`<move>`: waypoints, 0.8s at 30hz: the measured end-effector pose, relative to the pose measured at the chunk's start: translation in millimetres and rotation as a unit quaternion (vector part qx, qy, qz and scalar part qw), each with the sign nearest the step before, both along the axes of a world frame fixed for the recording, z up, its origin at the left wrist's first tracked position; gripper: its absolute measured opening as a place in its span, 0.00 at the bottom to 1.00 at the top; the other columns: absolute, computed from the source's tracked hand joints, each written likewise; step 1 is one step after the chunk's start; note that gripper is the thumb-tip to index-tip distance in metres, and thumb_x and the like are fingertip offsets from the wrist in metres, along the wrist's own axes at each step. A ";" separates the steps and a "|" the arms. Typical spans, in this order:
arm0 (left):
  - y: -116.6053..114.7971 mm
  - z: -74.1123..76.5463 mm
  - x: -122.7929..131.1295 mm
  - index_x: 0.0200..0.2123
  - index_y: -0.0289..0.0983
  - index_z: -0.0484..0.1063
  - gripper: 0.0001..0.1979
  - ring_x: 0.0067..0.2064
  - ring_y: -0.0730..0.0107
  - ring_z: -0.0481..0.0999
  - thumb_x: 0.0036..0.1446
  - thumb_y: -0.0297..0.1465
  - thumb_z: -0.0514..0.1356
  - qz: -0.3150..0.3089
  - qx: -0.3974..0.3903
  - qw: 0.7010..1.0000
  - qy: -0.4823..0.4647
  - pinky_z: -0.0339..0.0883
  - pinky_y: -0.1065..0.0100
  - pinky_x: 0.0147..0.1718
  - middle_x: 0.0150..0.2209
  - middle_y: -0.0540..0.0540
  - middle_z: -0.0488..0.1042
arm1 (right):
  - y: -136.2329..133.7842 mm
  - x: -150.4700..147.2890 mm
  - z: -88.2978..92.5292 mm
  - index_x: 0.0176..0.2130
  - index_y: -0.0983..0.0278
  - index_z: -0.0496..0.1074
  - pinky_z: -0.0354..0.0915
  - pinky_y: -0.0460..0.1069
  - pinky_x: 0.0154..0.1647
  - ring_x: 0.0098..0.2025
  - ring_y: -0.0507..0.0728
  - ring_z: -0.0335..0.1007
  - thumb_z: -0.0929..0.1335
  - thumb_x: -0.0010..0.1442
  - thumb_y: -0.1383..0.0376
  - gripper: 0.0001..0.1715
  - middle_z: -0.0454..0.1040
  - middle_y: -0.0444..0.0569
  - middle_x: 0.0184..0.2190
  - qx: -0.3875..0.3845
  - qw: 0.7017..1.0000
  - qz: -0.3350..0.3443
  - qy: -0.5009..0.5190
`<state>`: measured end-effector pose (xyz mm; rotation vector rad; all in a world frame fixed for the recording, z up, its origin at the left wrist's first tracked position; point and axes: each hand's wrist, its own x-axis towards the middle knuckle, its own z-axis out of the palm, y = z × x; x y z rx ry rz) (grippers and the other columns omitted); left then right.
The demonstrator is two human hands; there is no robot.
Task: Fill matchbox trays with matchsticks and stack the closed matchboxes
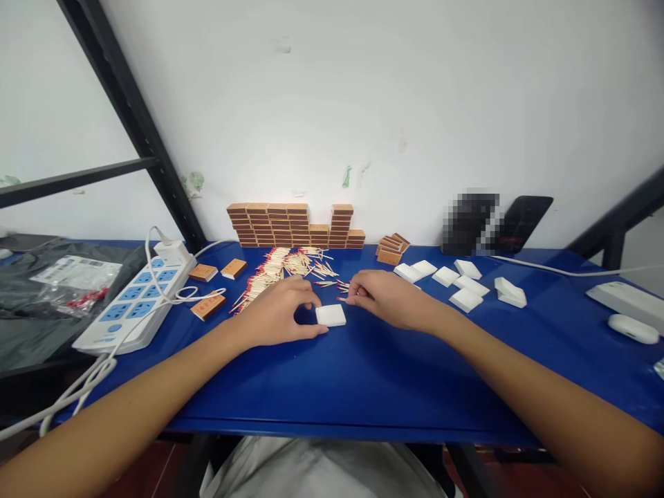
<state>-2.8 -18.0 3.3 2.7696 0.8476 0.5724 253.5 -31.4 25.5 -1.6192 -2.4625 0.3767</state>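
A small white matchbox tray (330,315) lies on the blue table in front of me. My left hand (283,310) grips it by its left side, thumb at the near edge and fingers at the far edge. Just right of the tray, my right hand (386,297) is closed in a pinch on a match (341,299), its red head pointing left. Beyond both hands spreads a heap of loose red-tipped matches (299,264), partly hidden by my left hand. More white trays (469,286) lie to the right of my right hand.
Stacked brown matchboxes (270,225) line the wall, with a loose pile of sleeves (393,247) beside them. Several matchboxes (208,304) lie near the power strip (140,297) and its cables at left. A phone (523,225) leans against the wall; a white case (633,328) is far right.
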 end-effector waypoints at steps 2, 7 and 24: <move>-0.5 0.1 0.1 0.42 0.39 0.81 0.16 0.40 0.61 0.73 0.59 0.45 0.69 0.000 0.001 1.000 -0.003 0.66 0.60 0.41 0.36 0.46 0.76 | -5.3 -5.1 2.6 0.37 0.61 0.76 0.57 0.48 0.34 0.36 0.55 0.72 0.69 0.69 0.62 0.08 0.79 0.49 0.39 0.017 0.999 0.016 0.031; -0.7 -0.8 0.6 0.41 0.39 0.80 0.14 0.40 0.61 0.73 0.60 0.43 0.69 -0.009 0.008 1.000 -0.020 0.66 0.60 0.41 0.35 0.46 0.76 | -20.7 -24.9 -2.7 0.38 0.61 0.76 0.58 0.48 0.36 0.39 0.56 0.72 0.70 0.68 0.64 0.05 0.78 0.49 0.40 0.009 0.999 0.042 0.019; -1.7 1.7 0.6 0.42 0.39 0.81 0.14 0.40 0.62 0.73 0.59 0.43 0.70 -0.009 -0.004 1.000 -0.013 0.66 0.61 0.41 0.35 0.47 0.75 | 26.2 20.6 -13.5 0.40 0.63 0.80 0.58 0.48 0.36 0.37 0.56 0.69 0.73 0.62 0.63 0.07 0.75 0.49 0.36 0.040 0.998 0.033 0.029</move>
